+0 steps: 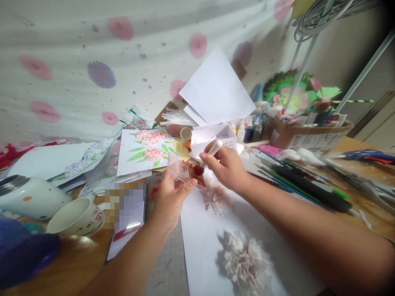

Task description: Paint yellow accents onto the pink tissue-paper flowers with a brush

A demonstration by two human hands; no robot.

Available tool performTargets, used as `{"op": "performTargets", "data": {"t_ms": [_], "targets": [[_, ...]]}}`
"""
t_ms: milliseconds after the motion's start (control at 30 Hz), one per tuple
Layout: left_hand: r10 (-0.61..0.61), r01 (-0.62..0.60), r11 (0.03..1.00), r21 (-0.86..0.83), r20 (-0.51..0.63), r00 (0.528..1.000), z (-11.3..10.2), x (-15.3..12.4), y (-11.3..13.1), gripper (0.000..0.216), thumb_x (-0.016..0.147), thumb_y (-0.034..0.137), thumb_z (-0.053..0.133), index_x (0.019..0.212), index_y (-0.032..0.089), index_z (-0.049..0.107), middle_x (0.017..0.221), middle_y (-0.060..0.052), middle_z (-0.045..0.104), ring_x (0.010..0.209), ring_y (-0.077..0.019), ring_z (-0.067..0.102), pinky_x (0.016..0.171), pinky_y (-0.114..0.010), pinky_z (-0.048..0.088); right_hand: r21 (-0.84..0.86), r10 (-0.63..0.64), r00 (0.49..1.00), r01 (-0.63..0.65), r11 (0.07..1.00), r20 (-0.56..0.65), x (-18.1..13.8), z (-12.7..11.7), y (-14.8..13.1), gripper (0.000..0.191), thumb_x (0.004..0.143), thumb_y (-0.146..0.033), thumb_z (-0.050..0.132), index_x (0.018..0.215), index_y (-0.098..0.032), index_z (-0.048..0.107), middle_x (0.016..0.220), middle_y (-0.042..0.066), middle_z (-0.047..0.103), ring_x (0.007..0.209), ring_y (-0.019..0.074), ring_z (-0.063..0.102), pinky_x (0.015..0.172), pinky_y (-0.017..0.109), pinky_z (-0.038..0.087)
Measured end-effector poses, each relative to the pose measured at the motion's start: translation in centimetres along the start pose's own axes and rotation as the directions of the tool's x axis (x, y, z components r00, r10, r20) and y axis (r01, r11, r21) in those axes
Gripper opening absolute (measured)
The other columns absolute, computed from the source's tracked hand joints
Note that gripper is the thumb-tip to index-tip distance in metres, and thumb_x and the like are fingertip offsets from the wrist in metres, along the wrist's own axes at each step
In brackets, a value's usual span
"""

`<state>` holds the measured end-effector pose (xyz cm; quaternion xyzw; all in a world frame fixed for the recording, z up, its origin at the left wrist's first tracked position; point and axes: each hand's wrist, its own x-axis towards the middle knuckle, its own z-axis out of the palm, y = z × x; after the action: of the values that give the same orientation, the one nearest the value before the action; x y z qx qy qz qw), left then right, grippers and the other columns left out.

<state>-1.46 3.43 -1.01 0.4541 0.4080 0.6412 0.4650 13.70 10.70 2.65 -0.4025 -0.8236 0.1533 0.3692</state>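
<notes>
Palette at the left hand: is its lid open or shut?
Open. The palette has its clear lid tilted back, leaving the reddish inside uncovered near the tip of the brush.

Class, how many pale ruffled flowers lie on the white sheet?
2: the near flower at the bottom edge; the far flower by the right hand, partly hidden. Others may be hidden.
</notes>
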Motion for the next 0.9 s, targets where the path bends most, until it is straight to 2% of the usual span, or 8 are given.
{"op": "performTargets", "data": {"t_ms": [167, 333, 433, 500, 633, 733, 800, 900], "targets": [[0.002, -0.002, 1.000, 0.002, -0.024, 1.000, -0.1, -0.1, 0.0, 0.052, 0.073, 0.029, 0.085, 0.120, 0.025, 0.062, 0.120, -0.004, 0.071, 0.109, -0.0231, 0.066, 0.093, -0.033, 0.051, -0.048, 0.007, 0.997, -0.004, 0.999, 0.078, 0.1, -0.2, 0.0, 0.021, 0.091, -0.034, 0.060, 0.076, -0.021, 0.056, 0.062, 0.000, 0.066, 0.055, 0.0153, 0.059, 0.057, 0.026, 0.041], [0.004, -0.004, 1.000, 0.000, 0.006, 1.000, -0.1, 0.0, -0.1, 0.052, 0.074, 0.030, 0.084, 0.120, 0.023, 0.061, 0.115, -0.005, 0.072, 0.105, -0.0243, 0.068, 0.090, -0.034, 0.053, -0.078, -0.045, 0.997, 0.050, 0.996, 0.061, -0.1, -0.3, -0.5, 0.016, 0.095, -0.032, 0.052, 0.085, -0.020, 0.057, 0.080, 0.006, 0.073, 0.072, 0.0182, 0.066, 0.066, 0.028, 0.044], [0.007, -0.007, 1.000, 0.004, -0.005, 1.000, -0.2, 0.0, -0.2, 0.053, 0.073, 0.029, 0.085, 0.120, 0.023, 0.061, 0.117, -0.005, 0.071, 0.108, -0.0227, 0.066, 0.093, -0.033, 0.051, -0.108, -0.065, 0.993, 0.075, 0.991, 0.096, -0.2, -0.2, -0.6, 0.015, 0.087, -0.028, 0.061, 0.075, -0.021, 0.056, 0.067, 0.005, 0.070, 0.063, 0.0202, 0.064, 0.060, 0.028, 0.040], [0.009, -0.009, 1.000, 0.005, -0.010, 1.000, -0.3, 0.0, -0.3, 0.053, 0.074, 0.029, 0.085, 0.120, 0.023, 0.060, 0.116, -0.004, 0.071, 0.106, -0.0217, 0.067, 0.093, -0.033, 0.051, -0.118, -0.048, 0.996, 0.058, 0.991, 0.080, -0.2, -0.2, -0.5, 0.017, 0.088, -0.028, 0.060, 0.073, -0.021, 0.055, 0.062, 0.005, 0.068, 0.060, 0.0201, 0.062, 0.058, 0.028, 0.039], [0.011, -0.011, 1.000, -0.008, 0.006, 1.000, -0.2, 0.0, -0.4, 0.057, 0.073, 0.030, 0.085, 0.123, 0.023, 0.059, 0.119, -0.006, 0.071, 0.111, -0.0250, 0.067, 0.093, -0.036, 0.053, -0.073, -0.064, 0.998, 0.065, 0.995, 0.025, -0.2, -0.3, -0.3, 0.017, 0.093, -0.033, 0.052, 0.082, -0.021, 0.057, 0.078, 0.006, 0.073, 0.069, 0.0185, 0.065, 0.065, 0.027, 0.043], [0.019, -0.019, 1.000, -0.005, -0.019, 1.000, -0.1, 0.0, -0.5, 0.059, 0.071, 0.029, 0.086, 0.124, 0.023, 0.059, 0.124, -0.007, 0.070, 0.112, -0.0250, 0.067, 0.095, -0.036, 0.053, -0.044, -0.051, 0.998, 0.053, 0.998, 0.046, -0.1, -0.2, 0.1, 0.019, 0.089, -0.032, 0.059, 0.073, -0.022, 0.055, 0.063, 0.003, 0.069, 0.057, 0.0172, 0.062, 0.058, 0.026, 0.041], [0.026, -0.026, 1.000, 0.002, -0.035, 0.999, -0.1, -0.1, -0.5, 0.060, 0.071, 0.029, 0.086, 0.124, 0.023, 0.059, 0.124, -0.007, 0.069, 0.111, -0.0250, 0.067, 0.096, -0.036, 0.053, -0.026, -0.020, 1.000, 0.020, 0.999, 0.018, 0.0, -0.2, 0.4, 0.022, 0.091, -0.033, 0.055, 0.072, -0.022, 0.054, 0.060, 0.002, 0.068, 0.053, 0.0170, 0.060, 0.055, 0.027, 0.040], [0.040, -0.040, 0.999, 0.004, -0.022, 0.999, 0.0, -0.1, -0.4, 0.059, 0.071, 0.030, 0.086, 0.124, 0.023, 0.059, 0.126, -0.008, 0.070, 0.113, -0.0266, 0.067, 0.098, -0.038, 0.052, 0.021, -0.016, 0.999, 0.017, 1.000, -0.043, -0.1, -0.2, 0.4, 0.023, 0.097, -0.036, 0.045, 0.083, -0.022, 0.056, 0.075, 0.005, 0.074, 0.067, 0.0185, 0.067, 0.064, 0.027, 0.044]]}}
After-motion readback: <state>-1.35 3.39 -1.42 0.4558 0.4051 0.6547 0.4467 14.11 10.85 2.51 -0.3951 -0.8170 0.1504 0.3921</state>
